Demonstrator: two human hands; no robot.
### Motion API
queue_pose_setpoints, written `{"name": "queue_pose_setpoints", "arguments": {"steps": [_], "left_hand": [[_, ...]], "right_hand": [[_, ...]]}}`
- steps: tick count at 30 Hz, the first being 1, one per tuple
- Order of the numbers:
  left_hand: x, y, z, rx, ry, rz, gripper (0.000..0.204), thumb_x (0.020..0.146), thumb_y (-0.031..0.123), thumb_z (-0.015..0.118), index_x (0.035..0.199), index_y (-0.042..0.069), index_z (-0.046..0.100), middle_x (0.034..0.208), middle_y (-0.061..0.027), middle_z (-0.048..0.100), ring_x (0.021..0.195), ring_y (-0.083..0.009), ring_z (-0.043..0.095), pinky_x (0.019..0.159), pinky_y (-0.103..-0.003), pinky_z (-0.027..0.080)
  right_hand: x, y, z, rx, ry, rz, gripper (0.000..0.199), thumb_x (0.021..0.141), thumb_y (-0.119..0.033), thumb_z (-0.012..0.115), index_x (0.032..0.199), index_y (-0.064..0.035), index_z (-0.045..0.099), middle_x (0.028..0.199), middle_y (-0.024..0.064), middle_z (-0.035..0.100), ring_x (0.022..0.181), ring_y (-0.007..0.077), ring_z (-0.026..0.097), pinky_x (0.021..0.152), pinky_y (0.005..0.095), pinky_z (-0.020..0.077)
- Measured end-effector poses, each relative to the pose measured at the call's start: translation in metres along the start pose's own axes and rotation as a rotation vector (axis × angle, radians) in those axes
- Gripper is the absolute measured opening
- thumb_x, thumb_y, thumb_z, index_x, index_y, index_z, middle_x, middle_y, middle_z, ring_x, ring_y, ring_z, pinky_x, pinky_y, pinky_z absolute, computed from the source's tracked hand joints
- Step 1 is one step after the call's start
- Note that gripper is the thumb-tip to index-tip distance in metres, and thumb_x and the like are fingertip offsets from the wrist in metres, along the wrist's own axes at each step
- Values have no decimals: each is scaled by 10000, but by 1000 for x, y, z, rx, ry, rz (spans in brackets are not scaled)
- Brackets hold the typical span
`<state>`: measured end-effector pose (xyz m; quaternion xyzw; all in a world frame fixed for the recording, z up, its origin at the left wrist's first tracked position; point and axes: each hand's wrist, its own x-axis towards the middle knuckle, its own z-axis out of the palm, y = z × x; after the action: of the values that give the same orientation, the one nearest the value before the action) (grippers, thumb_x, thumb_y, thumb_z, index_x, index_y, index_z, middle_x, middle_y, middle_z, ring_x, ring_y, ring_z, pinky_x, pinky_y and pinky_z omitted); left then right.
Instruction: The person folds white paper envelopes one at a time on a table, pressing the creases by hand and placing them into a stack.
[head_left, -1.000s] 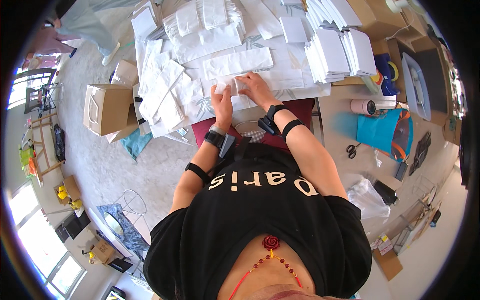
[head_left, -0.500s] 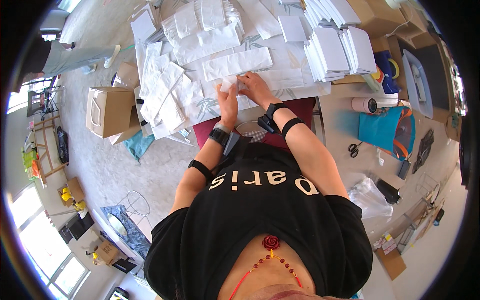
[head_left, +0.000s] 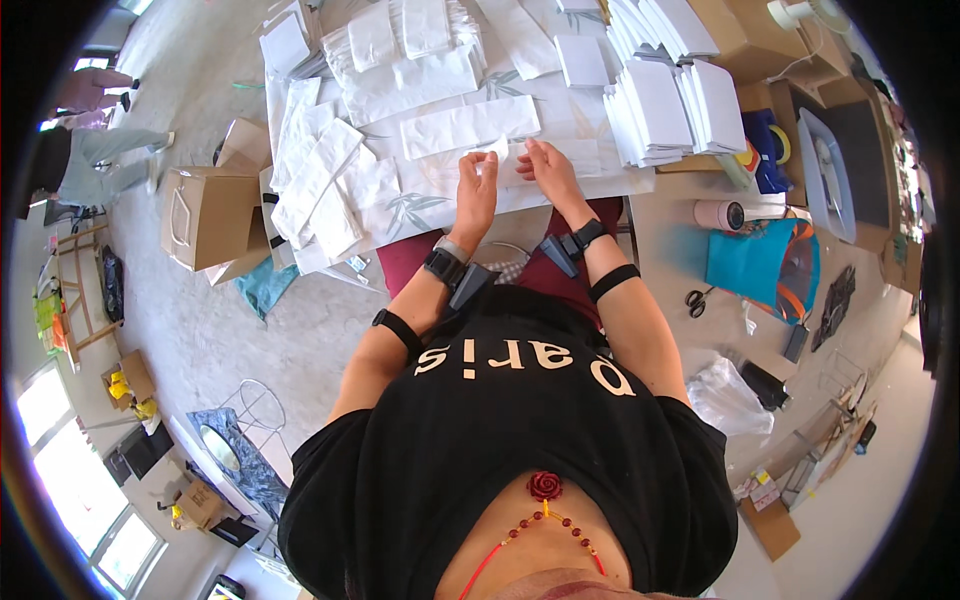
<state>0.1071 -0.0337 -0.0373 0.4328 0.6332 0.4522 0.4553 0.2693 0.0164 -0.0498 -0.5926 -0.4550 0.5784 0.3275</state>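
I sit at a white-covered work table (head_left: 560, 195) with a faint leaf print, and nearly all of it is buried under flat white paper bags (head_left: 330, 170). Beyond the table edge is a pale grey speckled floor (head_left: 270, 340). Left of the table stands an open brown cardboard box (head_left: 205, 215); right of the table lie a teal fabric bag (head_left: 755, 265) and a pair of black-handled scissors (head_left: 697, 300). At the table's far right corner, neat stacks of folded white paper (head_left: 665, 100) lean against each other.

The piece I am working on is a small white paper sheet (head_left: 497, 155), thin and slightly lifted, hard to tell apart from the white sheets below it. It sits near the table's front edge, just in front of one long white paper bag (head_left: 470, 127).

My left hand (head_left: 475, 190) has its fingers closed together on the sheet's left end. My right hand (head_left: 545, 168) pinches the right end, fingers curled. The sheet spans the short gap between both hands, touching both.
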Motion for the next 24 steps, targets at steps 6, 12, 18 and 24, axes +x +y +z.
{"name": "queue_pose_setpoints", "arguments": {"steps": [6,12,18,24], "left_hand": [[-1,-11,-8,-119,50,7,514,1109,458,445,1263,-27,523,1176,-178,634,1061,-272,605,952,-377,472],[8,-23,-31,-484,185,-90,529,1123,458,364,1262,-7,576,1302,-165,627,1251,-297,586,1048,-429,493],[0,-11,-52,64,202,89,306,1095,204,488,1289,0,607,1299,-158,660,1207,-281,636,1039,-395,495],[-7,-18,-40,587,-24,581,410,996,99,588,1394,8,548,1517,-204,501,1442,-363,433,1183,-475,343]], "right_hand": [[-4,13,6,-426,218,-243,342,944,-222,717,1187,7,645,929,143,752,822,240,745,734,357,584],[-1,24,8,-516,334,-324,309,877,-104,728,1165,-30,645,892,146,744,802,314,730,742,410,570],[-1,23,7,-513,325,-317,293,875,-82,702,1149,-15,623,909,188,733,851,385,712,776,464,556],[1,26,9,-531,341,-342,288,885,-102,716,1153,-26,642,881,158,739,813,342,729,745,429,564]]}}
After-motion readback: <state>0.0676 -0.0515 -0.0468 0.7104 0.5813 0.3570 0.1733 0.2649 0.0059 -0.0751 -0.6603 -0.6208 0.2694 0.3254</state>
